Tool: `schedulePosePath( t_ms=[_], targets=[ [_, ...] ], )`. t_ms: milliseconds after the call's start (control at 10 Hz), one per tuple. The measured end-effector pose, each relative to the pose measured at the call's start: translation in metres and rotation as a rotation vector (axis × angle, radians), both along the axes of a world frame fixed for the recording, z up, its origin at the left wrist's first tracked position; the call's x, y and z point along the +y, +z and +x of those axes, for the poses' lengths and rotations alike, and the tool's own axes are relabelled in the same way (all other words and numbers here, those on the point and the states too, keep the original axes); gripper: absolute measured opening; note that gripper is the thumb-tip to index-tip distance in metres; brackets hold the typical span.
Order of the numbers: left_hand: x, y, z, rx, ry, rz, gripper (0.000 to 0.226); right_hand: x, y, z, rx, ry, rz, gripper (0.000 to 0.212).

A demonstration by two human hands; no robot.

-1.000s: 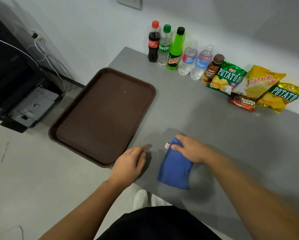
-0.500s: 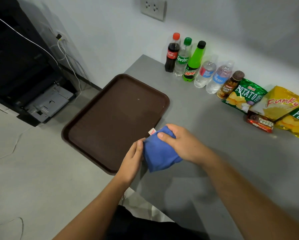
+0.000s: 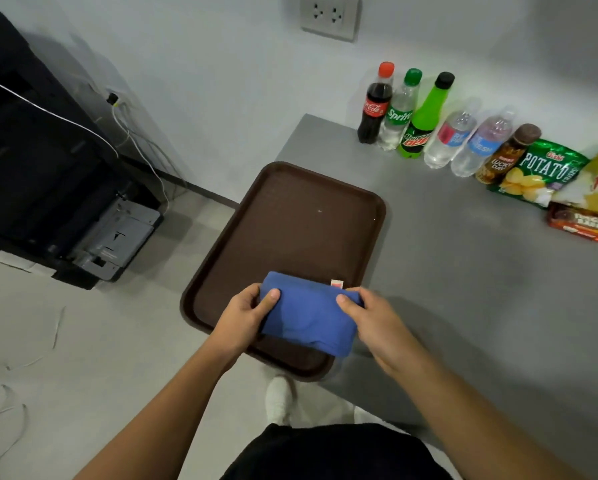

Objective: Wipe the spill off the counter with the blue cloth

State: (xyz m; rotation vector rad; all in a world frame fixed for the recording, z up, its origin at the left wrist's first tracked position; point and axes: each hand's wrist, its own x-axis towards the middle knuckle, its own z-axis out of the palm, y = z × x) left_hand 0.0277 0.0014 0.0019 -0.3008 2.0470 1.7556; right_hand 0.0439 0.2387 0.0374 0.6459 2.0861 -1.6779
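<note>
Overhead, blue cloth pinched between both hands' fingers, above brown tray.

A plain white wall carries a grey double socket. The floor is pale grey, with thin cords lying loose. A black cabinet stands at left, white cables trailing down beside it.

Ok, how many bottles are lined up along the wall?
6, in a row left to right: Coca-Cola, Sprite, Mountain Dew, two water bottles, and a brown Lucky Day bottle. None looks hidden.
</note>
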Motion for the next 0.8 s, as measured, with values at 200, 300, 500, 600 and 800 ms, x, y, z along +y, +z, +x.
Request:
schedulePosePath(
  t_ms=[200, 300, 500, 600, 800],
  targets=[
    [-0.030, -0.014, -0.011, 0.027, -0.258, -0.247, 0.030, -0.024, -0.024, 0.030, -0.034, -0.023, 0.143, 0.007],
    [-0.038, -0.020, -0.010, 0.024, -0.322, -0.312, 0.039, -0.031, -0.027, 0.036, -0.015, 0.028, 0.232, 0.008],
    [-0.045, -0.023, -0.011, 0.100, -0.391, -0.471, 0.019, -0.044, -0.023, 0.039, 0.025, 0.132, 0.459, 0.010],
    [-0.047, -0.027, -0.011, 0.206, -0.424, -0.559, 0.020, -0.045, -0.029, 0.037, 0.091, 0.211, 0.631, 0.016],
    [-0.048, -0.029, -0.007, 0.319, -0.304, -0.658, 0.054, -0.042, -0.033, 0.038, 0.142, 0.244, 0.754, 0.024]
  ],
)
